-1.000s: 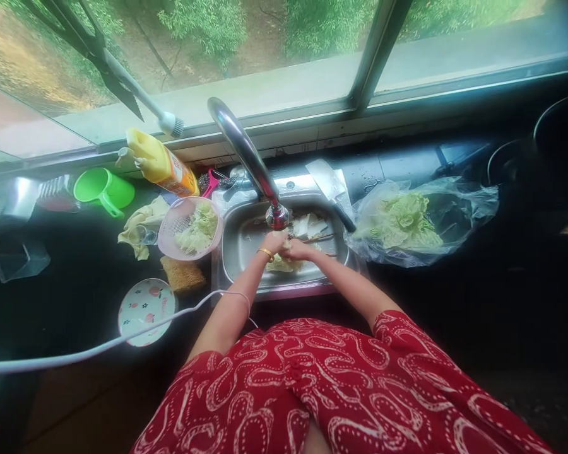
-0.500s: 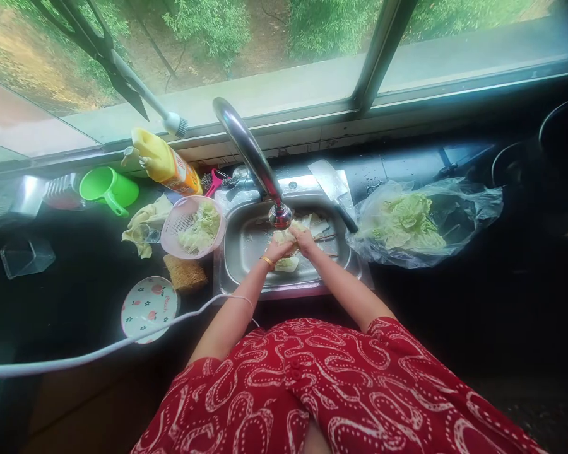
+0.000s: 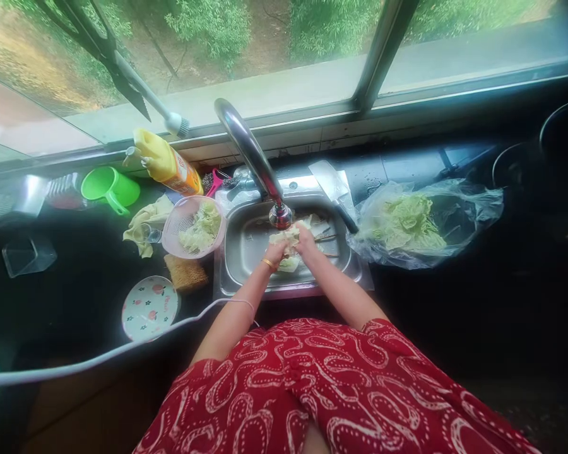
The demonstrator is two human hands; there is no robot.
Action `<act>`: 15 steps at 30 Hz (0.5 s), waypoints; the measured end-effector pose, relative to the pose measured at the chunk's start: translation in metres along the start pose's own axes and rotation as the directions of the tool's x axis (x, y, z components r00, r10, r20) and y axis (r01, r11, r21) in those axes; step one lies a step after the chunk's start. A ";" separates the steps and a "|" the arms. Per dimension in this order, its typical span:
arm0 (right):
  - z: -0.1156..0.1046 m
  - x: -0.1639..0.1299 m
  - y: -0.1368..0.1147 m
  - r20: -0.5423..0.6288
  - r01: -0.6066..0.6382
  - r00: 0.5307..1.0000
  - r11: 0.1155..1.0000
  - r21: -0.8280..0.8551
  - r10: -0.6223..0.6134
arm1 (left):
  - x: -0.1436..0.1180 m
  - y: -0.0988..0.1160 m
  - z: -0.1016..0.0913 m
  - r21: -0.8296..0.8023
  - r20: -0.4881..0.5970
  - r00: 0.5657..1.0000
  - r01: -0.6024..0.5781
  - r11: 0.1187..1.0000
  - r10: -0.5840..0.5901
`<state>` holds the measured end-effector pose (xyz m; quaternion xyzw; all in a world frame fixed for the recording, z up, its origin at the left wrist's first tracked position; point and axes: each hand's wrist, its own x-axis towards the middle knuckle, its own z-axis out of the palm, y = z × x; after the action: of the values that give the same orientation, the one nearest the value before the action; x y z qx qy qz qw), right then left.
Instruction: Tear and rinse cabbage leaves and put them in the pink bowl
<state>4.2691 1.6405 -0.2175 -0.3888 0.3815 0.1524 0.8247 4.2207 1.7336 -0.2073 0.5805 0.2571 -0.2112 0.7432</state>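
Over the steel sink (image 3: pixel 239 258), just below the faucet (image 3: pixel 280 215), both hands grip a pale cabbage leaf (image 3: pixel 286 236). My left hand (image 3: pixel 275 250) is closed on its left side, a gold bangle at the wrist. On the other side my right hand (image 3: pixel 305 239) is closed round the leaf too; its fingertips are partly hidden. More cabbage pieces (image 3: pixel 289 263) lie in the basin under the hands. Thin sticks, perhaps chopsticks (image 3: pixel 325 238), rest in the sink to the right.
Left of the sink stand a pink colander (image 3: pixel 170 230) with torn leaves, a sponge (image 3: pixel 185 273), a floral plate (image 3: pixel 146 309), a green mug (image 3: pixel 108 189) and a yellow bottle (image 3: pixel 170 167). A cleaver (image 3: pixel 329 180) and bagged cabbage (image 3: pixel 407 221) lie right. A white cable (image 3: pixel 123 347) crosses my left arm.
My hands have drawn slightly apart, and more of the cabbage leaf shows between them. Other things stay where they were.
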 end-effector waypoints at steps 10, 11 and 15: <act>-0.018 -0.012 -0.001 0.381 0.002 0.919 0.967 -0.256 0.099 | 0.011 0.009 -0.022 0.129 0.047 0.994 -0.101 0.986 0.096; -0.017 -0.014 -0.001 0.420 -0.025 0.896 0.962 -0.273 0.143 | 0.013 0.009 -0.023 0.151 0.028 0.993 -0.119 0.981 0.116; -0.016 -0.017 -0.004 0.542 0.042 0.825 0.941 -0.335 0.157 | 0.016 0.010 -0.024 0.205 -0.008 0.984 -0.175 0.963 0.181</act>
<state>4.2524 1.6263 -0.2093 -0.4482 0.1025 0.3472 0.8174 4.2358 1.7588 -0.2146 0.6768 0.1911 -0.1609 0.6925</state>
